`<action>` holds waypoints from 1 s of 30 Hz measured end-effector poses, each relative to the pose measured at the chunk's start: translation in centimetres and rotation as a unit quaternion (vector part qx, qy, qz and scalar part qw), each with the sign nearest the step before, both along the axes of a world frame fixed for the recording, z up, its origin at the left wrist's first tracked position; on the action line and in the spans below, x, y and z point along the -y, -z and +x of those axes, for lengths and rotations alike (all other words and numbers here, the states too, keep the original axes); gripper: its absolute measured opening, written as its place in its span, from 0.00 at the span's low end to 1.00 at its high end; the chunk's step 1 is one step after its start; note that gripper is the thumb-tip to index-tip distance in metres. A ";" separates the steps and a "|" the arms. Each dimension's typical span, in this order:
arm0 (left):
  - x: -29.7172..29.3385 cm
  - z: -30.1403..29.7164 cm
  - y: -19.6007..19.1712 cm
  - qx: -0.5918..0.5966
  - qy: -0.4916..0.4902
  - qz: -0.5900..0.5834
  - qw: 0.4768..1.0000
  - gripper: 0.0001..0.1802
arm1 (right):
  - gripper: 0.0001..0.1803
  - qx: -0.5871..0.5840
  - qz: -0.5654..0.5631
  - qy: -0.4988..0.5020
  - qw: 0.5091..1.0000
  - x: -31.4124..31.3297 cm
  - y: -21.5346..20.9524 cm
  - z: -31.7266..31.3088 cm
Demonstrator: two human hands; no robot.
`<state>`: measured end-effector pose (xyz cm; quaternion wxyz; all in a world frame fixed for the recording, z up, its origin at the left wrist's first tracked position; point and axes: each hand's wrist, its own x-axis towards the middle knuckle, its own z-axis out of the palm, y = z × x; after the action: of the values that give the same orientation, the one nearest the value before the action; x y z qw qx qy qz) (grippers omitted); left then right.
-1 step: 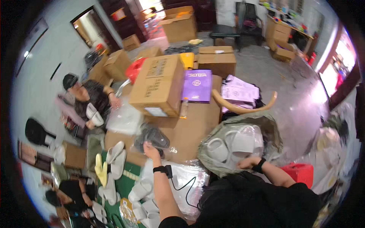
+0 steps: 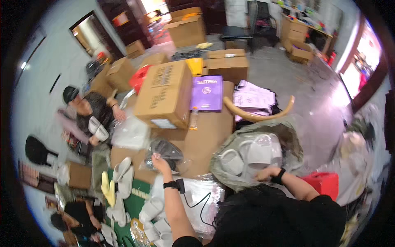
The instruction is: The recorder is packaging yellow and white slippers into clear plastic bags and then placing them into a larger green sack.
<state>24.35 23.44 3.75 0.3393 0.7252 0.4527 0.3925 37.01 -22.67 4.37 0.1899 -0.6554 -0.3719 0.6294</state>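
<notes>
My left hand (image 2: 159,164) is closed on the near edge of a clear plastic bag holding a pair of dark slippers (image 2: 165,150), lying on the brown cardboard tabletop (image 2: 205,142). To the right, my right hand (image 2: 266,173) reaches into a grey-green sack (image 2: 224,154) with its fingers curled. It is beside white slippers (image 2: 263,151) in the sack, some wrapped in clear plastic; what its fingertips hold, if anything, is hidden. Clear plastic bags (image 2: 205,191) lie flat in front of me. More white slippers (image 2: 152,210) sit to the left on a green surface (image 2: 138,183).
A large cardboard carton (image 2: 162,94) and a purple box (image 2: 207,92) stand at the table's far side. A curved wooden armrest (image 2: 259,117) rises behind the sack. A red container (image 2: 321,185) is at my right. Two co-workers (image 2: 84,111) handle white slippers at left.
The whole view has shifted slightly, so the scene sits a little further left. Both hands stay at the same things, with no clear change of hold.
</notes>
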 end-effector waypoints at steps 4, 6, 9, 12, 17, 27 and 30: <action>5.1 6.3 -8.0 0.242 0.101 -0.155 0.953 0.13 | 0.18 0.023 0.056 0.009 0.998 -0.1 -0.1 1.9; 10.3 8.5 -12.8 0.348 0.186 -0.204 0.896 0.15 | 0.16 0.006 0.066 0.084 0.994 1.4 0.2 2.8; 14.9 9.3 -16.8 0.369 0.273 -0.215 0.862 0.18 | 0.17 -0.060 0.048 0.193 0.978 2.5 -3.8 5.6; 18.3 10.7 -18.8 0.369 0.321 -0.285 0.824 0.20 | 0.10 0.156 0.070 0.407 0.897 5.6 -7.0 8.6; 25.7 13.2 -18.9 0.233 0.485 -0.312 0.783 0.15 | 0.48 0.624 -0.118 0.497 0.591 9.3 -5.8 11.5; 37.5 15.9 -4.6 -0.137 0.776 -0.310 0.532 0.15 | 0.14 0.502 0.004 0.672 0.545 13.7 1.4 16.8; 40.9 17.4 -1.4 -0.337 0.769 -0.163 0.518 0.24 | 0.13 0.492 0.025 0.682 0.540 14.6 -0.1 18.3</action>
<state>41.80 -17.42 5.13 0.4434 0.8009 -0.1453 -0.3754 55.32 -37.25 4.48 0.3659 -0.9125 0.1370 -0.1215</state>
